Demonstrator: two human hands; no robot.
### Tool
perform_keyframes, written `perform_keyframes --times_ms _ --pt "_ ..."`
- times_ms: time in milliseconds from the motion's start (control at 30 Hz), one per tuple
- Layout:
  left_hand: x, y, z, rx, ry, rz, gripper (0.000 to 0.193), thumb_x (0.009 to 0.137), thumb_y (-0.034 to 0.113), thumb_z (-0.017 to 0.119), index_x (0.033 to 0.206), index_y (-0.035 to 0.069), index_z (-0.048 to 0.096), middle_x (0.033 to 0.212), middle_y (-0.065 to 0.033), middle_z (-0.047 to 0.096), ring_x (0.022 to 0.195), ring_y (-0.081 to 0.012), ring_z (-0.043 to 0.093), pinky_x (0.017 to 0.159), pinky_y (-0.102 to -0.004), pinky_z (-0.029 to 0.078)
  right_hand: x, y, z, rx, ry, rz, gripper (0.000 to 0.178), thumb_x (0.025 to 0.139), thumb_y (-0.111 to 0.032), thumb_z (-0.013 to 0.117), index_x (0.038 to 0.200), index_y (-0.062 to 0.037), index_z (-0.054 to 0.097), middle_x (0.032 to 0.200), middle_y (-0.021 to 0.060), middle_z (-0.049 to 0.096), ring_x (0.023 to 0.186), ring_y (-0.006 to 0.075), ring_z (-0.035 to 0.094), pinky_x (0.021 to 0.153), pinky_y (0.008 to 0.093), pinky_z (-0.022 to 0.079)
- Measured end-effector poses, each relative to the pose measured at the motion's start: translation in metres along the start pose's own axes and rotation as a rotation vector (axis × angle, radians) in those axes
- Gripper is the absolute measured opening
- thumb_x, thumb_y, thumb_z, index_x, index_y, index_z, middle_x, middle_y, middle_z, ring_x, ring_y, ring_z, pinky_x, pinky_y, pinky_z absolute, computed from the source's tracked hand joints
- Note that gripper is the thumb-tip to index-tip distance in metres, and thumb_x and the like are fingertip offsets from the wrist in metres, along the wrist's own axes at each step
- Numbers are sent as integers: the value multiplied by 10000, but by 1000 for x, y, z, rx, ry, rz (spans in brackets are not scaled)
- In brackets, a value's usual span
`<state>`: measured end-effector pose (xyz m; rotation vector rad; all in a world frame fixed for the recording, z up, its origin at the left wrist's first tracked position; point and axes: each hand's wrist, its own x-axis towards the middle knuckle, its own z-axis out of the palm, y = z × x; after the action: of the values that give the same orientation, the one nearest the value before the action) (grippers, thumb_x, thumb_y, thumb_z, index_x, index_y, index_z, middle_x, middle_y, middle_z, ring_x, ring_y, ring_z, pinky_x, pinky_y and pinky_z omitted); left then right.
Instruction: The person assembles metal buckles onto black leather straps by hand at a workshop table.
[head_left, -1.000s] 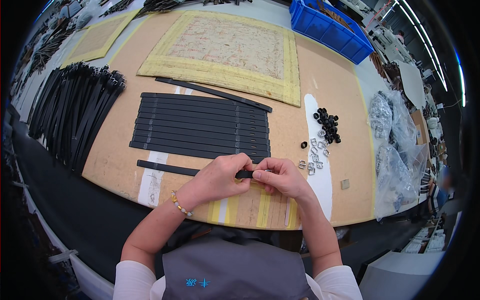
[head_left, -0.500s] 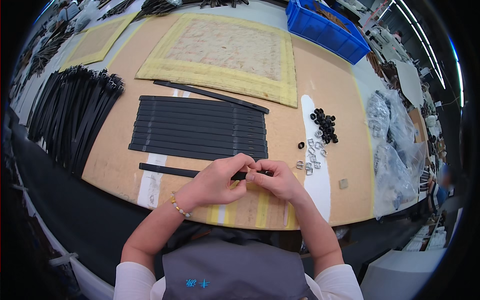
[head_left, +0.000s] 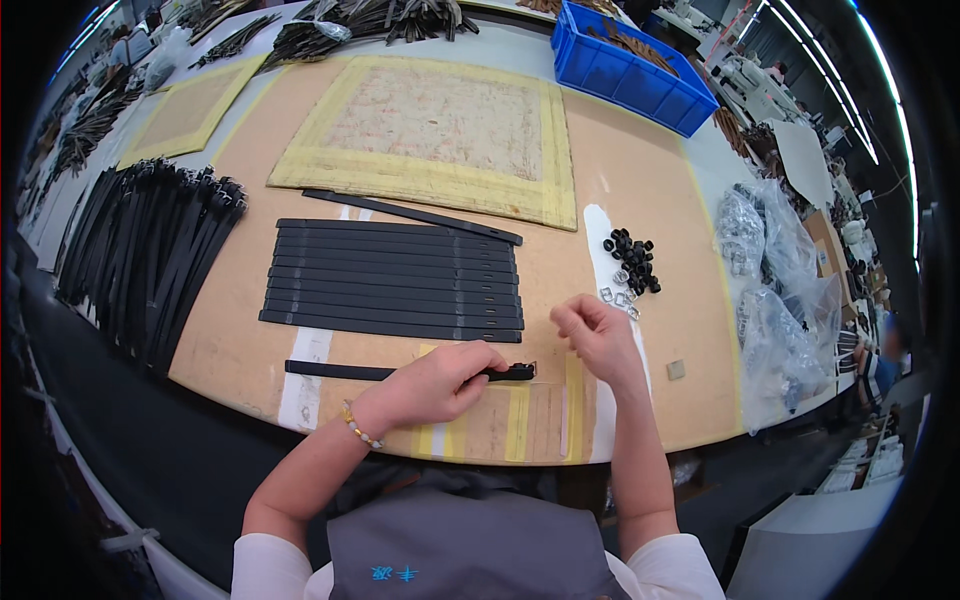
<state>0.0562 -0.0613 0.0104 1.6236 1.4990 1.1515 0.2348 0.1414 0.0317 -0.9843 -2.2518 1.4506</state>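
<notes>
Near the table's front edge lies a single black belt strap, with a metal buckle at its right end. My left hand is closed round this strap close to the buckle, with thumb and fingers pinching it. Off to the right, my right hand is apart from the strap, its fingers curled together; whether they hold anything is hidden. Just beyond it lie loose silver buckles, partly covered by the hand, and a cluster of small black loops.
Several black straps lie in a neat row, with one slanted strap behind. At left is a bundle of buckled straps. A yellow-edged board, blue crate, plastic bags and small square block stand around.
My right hand has let go of the strap's end and moved right, toward the loose buckles. The buckle on the strap has come into sight. My left hand still holds the strap.
</notes>
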Motion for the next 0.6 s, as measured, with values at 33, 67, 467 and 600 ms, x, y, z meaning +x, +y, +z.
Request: perform_keyframes --times_ms 33,67,467,600 --pt "-1 -1 1 81 -13 29 195 890 -28 637 1085 -17 643 1047 -132 676 988 -334 664 886 -416 543 6 -1 -9 -41 168 51 175 978 -172 727 932 -4 709 770 -19 667 704 68 592 646 270 497" --pt "0 -3 2 86 -14 30 195 890 -28 637 1085 -17 643 1047 -132 676 988 -334 664 886 -416 543 11 -1 -14 -37 169 48 175 978 -172 727 932 -4 709 770 -19 667 704 68 592 646 270 497" --pt "6 -7 3 513 306 -58 186 857 55 773 995 15 654 985 -120 600 993 -317 576 902 -407 489 13 10 12 62 -8 -25 132 922 -80 732 1041 -24 729 926 34 715 835 95 672 789 257 558" --pt "8 -2 -6 514 238 -100 184 857 58 776 982 18 646 975 -115 590 1004 -313 569 932 -412 476 8 13 13 412 -213 32 120 930 -72 730 1043 -37 716 946 -24 696 875 50 642 822 225 526"
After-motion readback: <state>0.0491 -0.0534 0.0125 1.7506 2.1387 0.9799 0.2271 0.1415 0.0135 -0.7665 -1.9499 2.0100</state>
